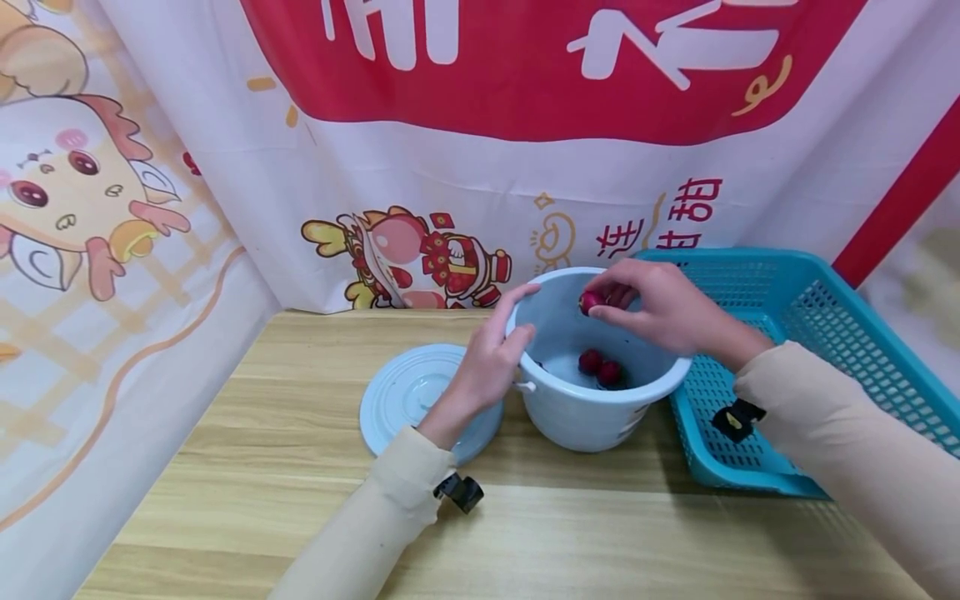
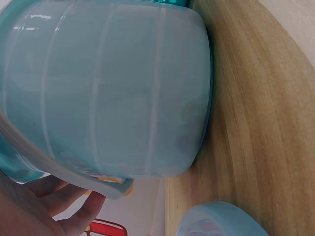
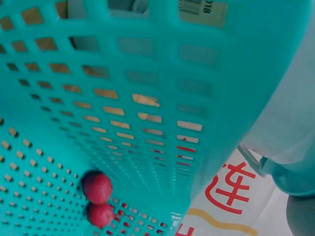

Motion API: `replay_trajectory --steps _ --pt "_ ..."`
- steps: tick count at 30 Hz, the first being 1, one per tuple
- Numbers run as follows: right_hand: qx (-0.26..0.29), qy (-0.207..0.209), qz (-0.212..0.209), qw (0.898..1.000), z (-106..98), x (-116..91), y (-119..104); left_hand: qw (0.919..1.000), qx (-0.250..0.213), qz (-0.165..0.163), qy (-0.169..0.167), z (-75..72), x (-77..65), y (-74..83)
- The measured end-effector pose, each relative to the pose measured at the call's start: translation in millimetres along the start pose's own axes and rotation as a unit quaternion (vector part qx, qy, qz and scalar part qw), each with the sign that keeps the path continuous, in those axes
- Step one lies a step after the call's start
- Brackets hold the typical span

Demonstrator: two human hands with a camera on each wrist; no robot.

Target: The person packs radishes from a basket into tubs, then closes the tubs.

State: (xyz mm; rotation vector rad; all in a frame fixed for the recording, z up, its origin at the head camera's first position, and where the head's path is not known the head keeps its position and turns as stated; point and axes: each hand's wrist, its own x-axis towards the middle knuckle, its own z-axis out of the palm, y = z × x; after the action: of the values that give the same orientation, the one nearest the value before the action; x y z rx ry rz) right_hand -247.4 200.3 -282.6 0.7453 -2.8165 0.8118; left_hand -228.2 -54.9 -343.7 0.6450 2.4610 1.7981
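- Nearest me, my sleeves reach in over the wooden table. The right forearm crosses above the blue-green basket; if I swing it low, I think the black wrist mount could snag the basket's rim.
- My left hand grips the pale blue bucket by the left of its rim, fingers bent about the edge. Leaning hard on that one side could, I judge, tip it.
- The bucket's handle hangs close by those fingers, so it might catch them as I let go.
- The lid lies on the table left of the bucket, partly under my left forearm; a careless elbow could shove it.
- My right hand hangs over the bucket's mouth, fingertips closed in a pinch on one red radish. It is round and held only at the tips, so a loose pinch would likely drop it back inside; clipping the rim could knock it free too.
- Two more red radishes sit together at the bottom of the bucket.
- Another pair of radishes lies in the basket, seen from my right wrist; being round, they would probably roll if it were jolted.
- Behind everything hangs the printed cloth.
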Motion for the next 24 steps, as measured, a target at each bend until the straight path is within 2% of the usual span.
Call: replay_trajectory --steps 8,24 --pt "-0.042 -0.025 -0.007 0.999 1.8 0.1 -4.0 1.0 0.0 -0.002 -0.001 0.3 -0.2 -0.7" --pt "-0.059 -0.016 -0.015 0.998 3.8 0.7 -0.9 1.0 0.007 0.001 0.005 0.6 -1.0 0.6"
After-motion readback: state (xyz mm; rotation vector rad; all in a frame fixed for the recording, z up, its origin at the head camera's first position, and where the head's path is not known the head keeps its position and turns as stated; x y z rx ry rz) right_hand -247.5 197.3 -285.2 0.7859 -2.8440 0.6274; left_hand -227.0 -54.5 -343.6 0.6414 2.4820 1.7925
